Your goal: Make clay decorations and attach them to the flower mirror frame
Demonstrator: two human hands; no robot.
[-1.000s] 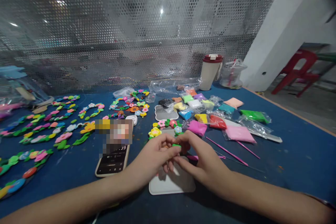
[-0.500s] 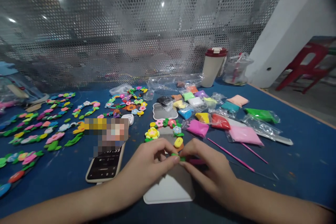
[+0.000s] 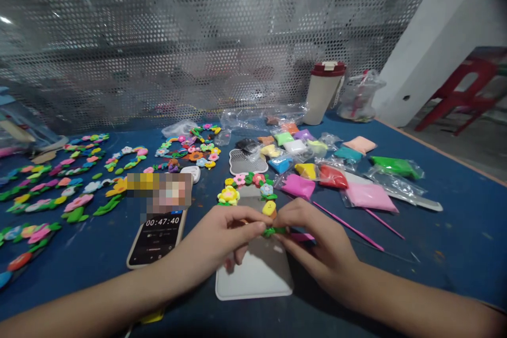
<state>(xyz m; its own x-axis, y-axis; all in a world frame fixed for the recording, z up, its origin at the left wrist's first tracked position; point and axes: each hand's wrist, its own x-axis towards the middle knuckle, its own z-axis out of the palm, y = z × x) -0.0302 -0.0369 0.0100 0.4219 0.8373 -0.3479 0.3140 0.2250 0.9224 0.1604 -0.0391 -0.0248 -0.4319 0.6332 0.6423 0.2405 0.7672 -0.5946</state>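
Note:
My left hand (image 3: 227, 232) and my right hand (image 3: 317, 235) meet fingertip to fingertip, both pinching at a small piece of green clay (image 3: 269, 232). Below them lies a flat, pale, rounded-corner board (image 3: 253, 277) with a grey middle. Clay decorations line its far part: a yellow flower (image 3: 228, 195), a pink flower (image 3: 240, 179), a blue flower (image 3: 266, 190) and green leaves. A yellow oval clay piece (image 3: 270, 208) on an orange-brown base sits just beyond my fingertips. My fingers hide part of the board's right edge. Something flat and pink (image 3: 301, 237) shows under my right hand.
To the left, a phone (image 3: 156, 240) shows a running timer, beside several clay-flower frames (image 3: 79, 202). Bagged coloured clay (image 3: 298, 186), pink sticks (image 3: 348, 226) and a white tool (image 3: 430, 204) lie right. Behind them stands a red-lidded cup (image 3: 322, 92) near a perforated metal screen (image 3: 198, 37).
My fingertips have shifted slightly up the board, and my left-hand fingers are straighter. The green clay piece shows more beneath the fingertips. The camera view has tilted down a little.

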